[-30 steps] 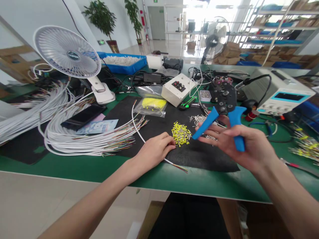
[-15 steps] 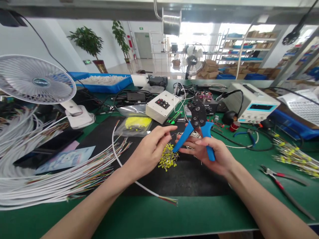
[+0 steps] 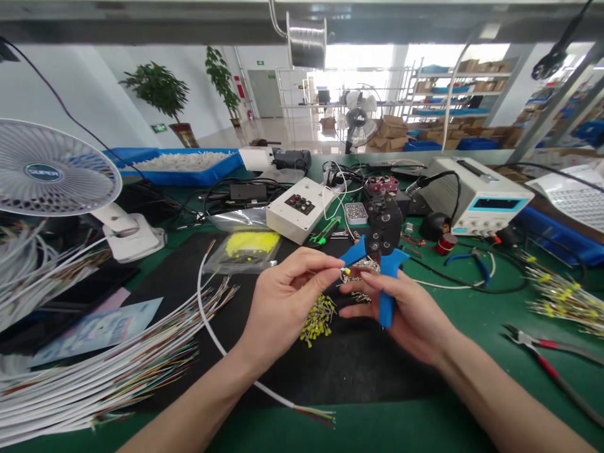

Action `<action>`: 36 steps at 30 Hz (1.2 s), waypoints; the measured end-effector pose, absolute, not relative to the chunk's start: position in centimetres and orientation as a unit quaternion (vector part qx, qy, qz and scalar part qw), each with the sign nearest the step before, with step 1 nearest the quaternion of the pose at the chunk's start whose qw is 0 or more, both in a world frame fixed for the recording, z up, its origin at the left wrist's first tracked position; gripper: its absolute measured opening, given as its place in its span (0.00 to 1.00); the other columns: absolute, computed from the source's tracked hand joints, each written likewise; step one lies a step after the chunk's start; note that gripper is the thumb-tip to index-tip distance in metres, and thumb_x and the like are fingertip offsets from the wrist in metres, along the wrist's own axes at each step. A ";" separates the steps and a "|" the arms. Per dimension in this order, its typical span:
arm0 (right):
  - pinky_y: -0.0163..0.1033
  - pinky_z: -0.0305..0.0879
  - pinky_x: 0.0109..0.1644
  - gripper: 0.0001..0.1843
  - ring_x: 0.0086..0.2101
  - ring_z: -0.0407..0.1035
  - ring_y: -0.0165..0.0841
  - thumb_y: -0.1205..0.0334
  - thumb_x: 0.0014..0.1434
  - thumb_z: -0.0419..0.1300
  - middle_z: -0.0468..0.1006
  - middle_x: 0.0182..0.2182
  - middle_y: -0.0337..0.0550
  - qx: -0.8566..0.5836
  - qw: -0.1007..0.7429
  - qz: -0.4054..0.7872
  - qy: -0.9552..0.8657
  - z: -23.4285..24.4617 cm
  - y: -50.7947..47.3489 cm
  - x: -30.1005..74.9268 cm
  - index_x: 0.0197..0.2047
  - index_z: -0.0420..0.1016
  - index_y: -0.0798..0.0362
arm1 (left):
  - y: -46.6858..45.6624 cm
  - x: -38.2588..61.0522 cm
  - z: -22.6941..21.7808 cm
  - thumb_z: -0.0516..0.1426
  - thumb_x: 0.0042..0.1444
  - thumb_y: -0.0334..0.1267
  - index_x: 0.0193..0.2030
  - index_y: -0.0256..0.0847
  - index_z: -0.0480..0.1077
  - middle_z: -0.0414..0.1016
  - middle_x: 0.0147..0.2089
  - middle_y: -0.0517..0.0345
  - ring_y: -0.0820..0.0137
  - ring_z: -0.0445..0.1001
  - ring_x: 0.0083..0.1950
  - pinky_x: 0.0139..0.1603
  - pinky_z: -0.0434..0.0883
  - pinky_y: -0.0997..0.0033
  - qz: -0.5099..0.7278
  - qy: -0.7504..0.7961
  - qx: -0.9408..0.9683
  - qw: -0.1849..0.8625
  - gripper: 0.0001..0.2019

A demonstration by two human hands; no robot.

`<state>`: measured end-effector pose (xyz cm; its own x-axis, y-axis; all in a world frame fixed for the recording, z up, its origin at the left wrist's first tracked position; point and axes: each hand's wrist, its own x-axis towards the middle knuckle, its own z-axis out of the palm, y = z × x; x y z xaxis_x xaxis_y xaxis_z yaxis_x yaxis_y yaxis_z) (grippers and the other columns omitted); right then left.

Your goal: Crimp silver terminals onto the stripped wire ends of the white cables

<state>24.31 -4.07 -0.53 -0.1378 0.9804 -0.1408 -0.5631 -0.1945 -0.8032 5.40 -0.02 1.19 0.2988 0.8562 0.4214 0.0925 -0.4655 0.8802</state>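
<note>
Between thumb and index finger, my left hand (image 3: 283, 302) pinches a small yellow-sleeved terminal (image 3: 347, 271). It is close to the blue handle of the crimping pliers; whether they touch I cannot tell. My right hand (image 3: 415, 318) holds the crimping pliers (image 3: 384, 229), black jaws pointing up and away, handles spread apart. Below my hands a pile of yellow-sleeved terminals (image 3: 318, 321) lies on the black mat (image 3: 349, 371). Loose metal terminals (image 3: 363, 267) lie behind my right fingers, partly hidden. A white cable (image 3: 210, 324) with stripped coloured wire ends curves past my left wrist.
Bundled white cables (image 3: 108, 365) and a fan (image 3: 47, 170) occupy the left. A bag of yellow sleeves (image 3: 250, 245) and a switch box (image 3: 299, 207) stand behind. On the right are cutting pliers (image 3: 542, 352), finished wires (image 3: 561, 292) and a power supply (image 3: 481, 195).
My left hand has moved right and now shows a yellow-sleeved terminal in its pinch. The crimping pliers have shifted slightly right and down in my right hand. The whole view has shifted a little.
</note>
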 end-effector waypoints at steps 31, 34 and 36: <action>0.31 0.39 0.18 0.12 0.17 0.48 0.13 0.62 0.56 0.72 0.76 0.44 0.40 -0.408 0.571 0.618 -0.355 -0.6 -5.1 23.0 0.42 0.77 0.53 | -0.8 5.4 -1.9 0.61 0.63 0.28 0.45 0.40 0.76 0.78 0.43 0.55 0.69 0.76 0.44 0.47 0.72 0.70 0.473 0.297 0.805 0.201 0.06; 0.30 0.39 0.18 0.12 0.16 0.47 0.13 0.61 0.57 0.72 0.76 0.41 0.39 -0.412 0.569 0.614 -0.360 -0.5 -5.2 22.8 0.42 0.76 0.53 | -0.8 5.4 -2.0 0.60 0.64 0.28 0.46 0.40 0.76 0.78 0.44 0.53 0.68 0.76 0.45 0.48 0.72 0.69 0.464 0.298 0.810 0.201 0.07; 0.30 0.39 0.18 0.13 0.16 0.47 0.14 0.60 0.57 0.72 0.75 0.38 0.38 -0.412 0.569 0.613 -0.362 -0.4 -5.2 22.7 0.42 0.76 0.53 | -0.8 5.3 -1.9 0.58 0.65 0.28 0.47 0.41 0.75 0.78 0.44 0.52 0.67 0.76 0.45 0.48 0.72 0.68 0.457 0.295 0.814 0.201 0.07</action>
